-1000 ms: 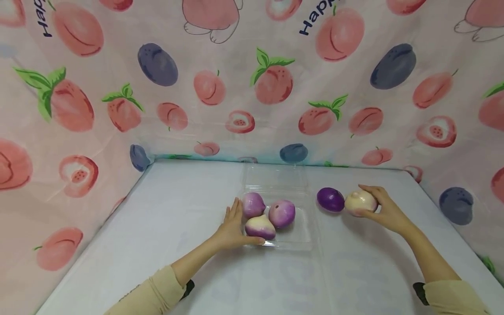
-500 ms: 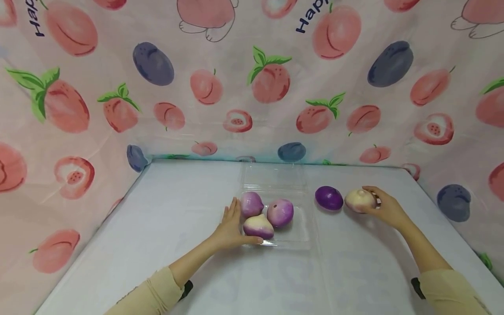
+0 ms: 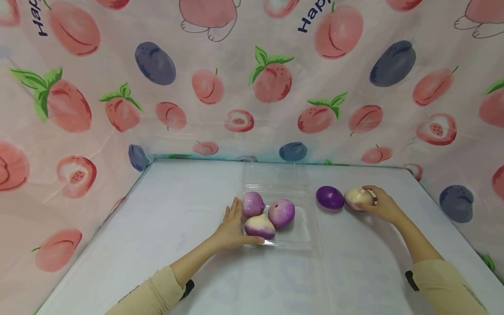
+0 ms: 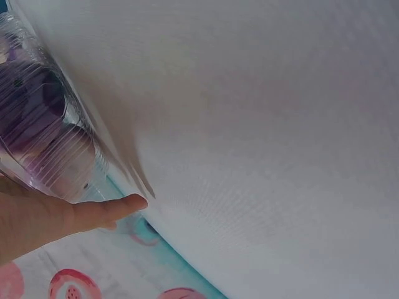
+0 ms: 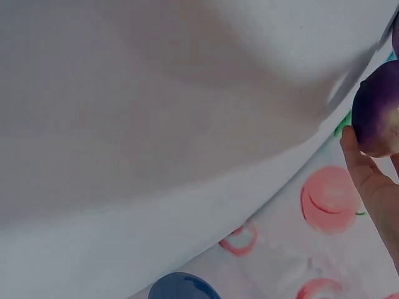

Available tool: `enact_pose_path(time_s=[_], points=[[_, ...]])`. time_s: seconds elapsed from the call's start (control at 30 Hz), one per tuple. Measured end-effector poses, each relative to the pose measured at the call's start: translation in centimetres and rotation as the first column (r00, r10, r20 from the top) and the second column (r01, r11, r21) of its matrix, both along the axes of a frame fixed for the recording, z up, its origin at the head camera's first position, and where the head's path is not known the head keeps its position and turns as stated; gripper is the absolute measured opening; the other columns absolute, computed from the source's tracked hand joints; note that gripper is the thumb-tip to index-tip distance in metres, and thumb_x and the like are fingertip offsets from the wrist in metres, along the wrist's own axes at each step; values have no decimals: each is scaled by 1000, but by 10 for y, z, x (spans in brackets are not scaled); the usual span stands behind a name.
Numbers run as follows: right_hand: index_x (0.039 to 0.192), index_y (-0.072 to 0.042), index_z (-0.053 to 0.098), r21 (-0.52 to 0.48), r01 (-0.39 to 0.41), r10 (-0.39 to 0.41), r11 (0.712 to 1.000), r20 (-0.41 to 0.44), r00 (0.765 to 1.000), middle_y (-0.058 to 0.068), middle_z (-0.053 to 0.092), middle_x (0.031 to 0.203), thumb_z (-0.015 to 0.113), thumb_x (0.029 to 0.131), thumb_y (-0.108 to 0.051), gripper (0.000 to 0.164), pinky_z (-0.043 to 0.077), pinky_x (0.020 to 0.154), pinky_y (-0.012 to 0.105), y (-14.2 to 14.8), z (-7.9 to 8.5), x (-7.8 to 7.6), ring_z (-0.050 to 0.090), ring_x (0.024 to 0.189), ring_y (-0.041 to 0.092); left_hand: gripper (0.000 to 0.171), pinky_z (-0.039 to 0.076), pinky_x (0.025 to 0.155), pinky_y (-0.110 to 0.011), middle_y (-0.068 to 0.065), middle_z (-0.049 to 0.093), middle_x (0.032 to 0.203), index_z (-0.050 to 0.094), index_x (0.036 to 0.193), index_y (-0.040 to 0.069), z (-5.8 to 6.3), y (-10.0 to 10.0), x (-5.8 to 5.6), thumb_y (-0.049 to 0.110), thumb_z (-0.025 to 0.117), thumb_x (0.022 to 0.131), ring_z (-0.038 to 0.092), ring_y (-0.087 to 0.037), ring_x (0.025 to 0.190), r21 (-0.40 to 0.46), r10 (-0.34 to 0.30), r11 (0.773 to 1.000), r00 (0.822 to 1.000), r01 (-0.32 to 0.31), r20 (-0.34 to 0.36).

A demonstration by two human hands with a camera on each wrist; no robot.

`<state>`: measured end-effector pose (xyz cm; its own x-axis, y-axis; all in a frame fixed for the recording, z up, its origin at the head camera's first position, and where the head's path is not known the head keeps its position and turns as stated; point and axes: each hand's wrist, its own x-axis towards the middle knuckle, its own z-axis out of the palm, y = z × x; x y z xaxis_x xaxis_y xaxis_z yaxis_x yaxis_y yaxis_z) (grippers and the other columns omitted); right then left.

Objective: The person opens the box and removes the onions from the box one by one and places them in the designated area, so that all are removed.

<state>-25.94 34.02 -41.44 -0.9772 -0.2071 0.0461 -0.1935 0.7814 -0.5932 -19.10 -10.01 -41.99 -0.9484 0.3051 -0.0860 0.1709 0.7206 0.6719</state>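
Observation:
In the head view, a clear plastic clamshell box stands with its lid laid back, holding two mostly purple onions and a cream-topped onion. My left hand rests against the box's left side and front corner, fingers extended and thumb along the front edge. To the right of the box, my right hand grips a cream-and-purple onion from its right side. A dark purple onion sits just left of that one. In the right wrist view, a fingertip touches the gripped onion's purple side.
A white-covered table carries everything. Behind it and along its sides hangs a fruit-printed cloth. The lid of the box lies toward the back edge of the table.
My right hand has turned the cream-and-purple onion slightly, shifting its tip to the right, and the hand's hold has moved round its right side. My left hand stays against the box.

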Motion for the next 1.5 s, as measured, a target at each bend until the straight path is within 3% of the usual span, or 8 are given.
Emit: enact_pose_path(time_s=[0.23, 0.6, 1.0, 1.23, 1.5], points=[[131, 21, 32, -7, -31, 31, 999, 6, 999, 46, 34, 124, 62, 90, -20, 65, 43, 89, 63, -2, -3, -5, 44, 108, 59, 127, 17, 112, -61, -21, -7, 158, 0, 149, -4, 0, 0, -1, 55, 78, 68, -3, -48, 142, -11, 0, 1000, 1000, 0, 3], [131, 21, 34, -20, -26, 26, 999, 8, 1000, 46, 36, 129, 60, 92, -22, 63, 42, 90, 62, -7, -2, -7, 43, 112, 60, 126, 17, 111, -61, -22, -6, 157, 1, 149, -5, 1, 0, 0, 54, 78, 68, -2, -49, 142, -6, -4, 1000, 1000, 3, -2], [134, 19, 29, 6, -31, 31, 999, 38, 999, 45, 33, 131, 65, 88, -23, 72, 41, 90, 63, -6, 0, -9, 42, 113, 60, 127, 16, 113, -59, -22, -6, 157, 2, 149, -5, 0, -1, 1, 56, 77, 67, -3, -48, 142, -11, -5, 1000, 1000, 5, -6], [133, 19, 32, 17, -32, 32, 999, -7, 999, 45, 34, 130, 67, 87, -21, 70, 42, 89, 63, -9, 1, -10, 42, 112, 60, 128, 17, 111, -62, -20, -7, 158, 1, 150, -3, 0, -2, 0, 58, 77, 66, -3, -49, 142, 1, -6, 1000, 1000, 6, 9], [129, 12, 43, 31, 18, -14, 999, -140, 990, 41, 40, 131, 62, 90, -24, 57, 35, 94, 64, -16, 5, -8, 39, 118, 56, 127, 17, 112, -61, -21, -7, 158, 0, 149, -4, 0, -1, -2, 55, 77, 68, -3, -49, 142, -3, -1, 1000, 1000, 1, 10]])
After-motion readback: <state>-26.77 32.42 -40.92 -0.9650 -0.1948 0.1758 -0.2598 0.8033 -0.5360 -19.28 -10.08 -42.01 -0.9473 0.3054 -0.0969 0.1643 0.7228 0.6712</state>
